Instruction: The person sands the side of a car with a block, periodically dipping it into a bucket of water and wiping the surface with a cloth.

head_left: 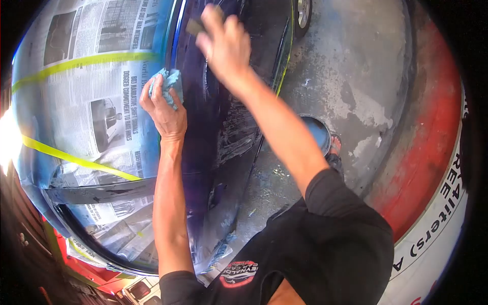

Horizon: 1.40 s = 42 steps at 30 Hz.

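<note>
A: What class of place is shown?

B: A vehicle-body workshop. At left, newspaper sheets [84, 122], fastened by yellow tape [81, 62], cover part of a car [101, 192], whose dark panel [202, 140] lies exposed alongside.

A: Which surroundings support this identification?

B: To the right, a bare concrete floor [330, 66] bears stains and pale, worn patches; a bucket [317, 133] stands on it near the car, and a wheel [303, 12] appears at the far side.

A: And the right margin?

B: A printed banner [437, 249], partly legible, includes "liters"; a red band [432, 147] borders it.
</note>
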Each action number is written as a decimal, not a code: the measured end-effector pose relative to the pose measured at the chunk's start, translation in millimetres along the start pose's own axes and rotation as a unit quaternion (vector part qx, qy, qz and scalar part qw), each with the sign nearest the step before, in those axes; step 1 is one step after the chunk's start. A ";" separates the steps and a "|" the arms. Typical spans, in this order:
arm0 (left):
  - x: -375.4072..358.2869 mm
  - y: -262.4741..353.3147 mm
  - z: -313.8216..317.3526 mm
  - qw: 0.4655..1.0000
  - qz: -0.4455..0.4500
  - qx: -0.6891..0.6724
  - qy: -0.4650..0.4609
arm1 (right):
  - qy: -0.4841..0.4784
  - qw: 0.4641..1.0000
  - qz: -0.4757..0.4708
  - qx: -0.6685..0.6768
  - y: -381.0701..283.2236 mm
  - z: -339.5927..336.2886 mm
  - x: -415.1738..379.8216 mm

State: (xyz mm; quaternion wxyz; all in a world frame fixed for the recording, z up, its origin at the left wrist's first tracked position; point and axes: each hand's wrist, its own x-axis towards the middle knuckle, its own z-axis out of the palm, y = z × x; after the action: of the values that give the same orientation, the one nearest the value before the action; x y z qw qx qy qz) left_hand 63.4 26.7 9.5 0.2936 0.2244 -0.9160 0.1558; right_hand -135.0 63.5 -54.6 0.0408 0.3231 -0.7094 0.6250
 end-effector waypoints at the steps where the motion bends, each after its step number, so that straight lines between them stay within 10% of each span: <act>1: 1.8 0.6 0.7 1.000 0.000 -0.001 0.002 | 0.038 0.999 0.011 -0.017 19.3 12.5 37.4; 8: -1.0 0.6 -1.5 1.000 -0.011 -0.010 0.006 | -0.077 0.996 -0.020 0.046 -25.4 -2.5 -133.8; 14: 0.7 0.4 -1.0 1.000 -0.002 0.000 -0.002 | 0.031 0.999 -0.039 -0.007 31.0 21.7 46.9; 15: 1.0 0.1 -1.0 1.000 0.003 0.001 -0.002 | -0.018 0.997 0.070 0.016 20.2 5.3 77.9; 22: 1.2 -0.8 1.7 1.000 0.006 0.013 -0.011 | -0.070 0.995 -0.052 0.043 1.9 4.1 -89.0; 29: 2.1 3.2 -1.6 0.998 0.011 0.051 -0.040 | 0.035 0.999 0.024 -0.006 32.0 22.0 106.6; 36: 0.3 1.6 0.2 0.997 0.011 0.066 -0.042 | -0.084 0.991 -0.092 0.040 3.7 0.0 -94.8; 42: 2.9 2.6 -0.9 0.996 0.018 0.071 -0.045 | 0.038 0.988 0.148 0.014 72.3 15.7 133.0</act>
State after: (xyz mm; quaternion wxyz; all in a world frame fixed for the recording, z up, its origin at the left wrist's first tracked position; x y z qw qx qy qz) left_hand 60.3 28.4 11.6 0.2323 0.2353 -0.9188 0.2154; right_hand -271.2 -4.3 -58.7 -0.0300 0.1915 -0.7382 0.6461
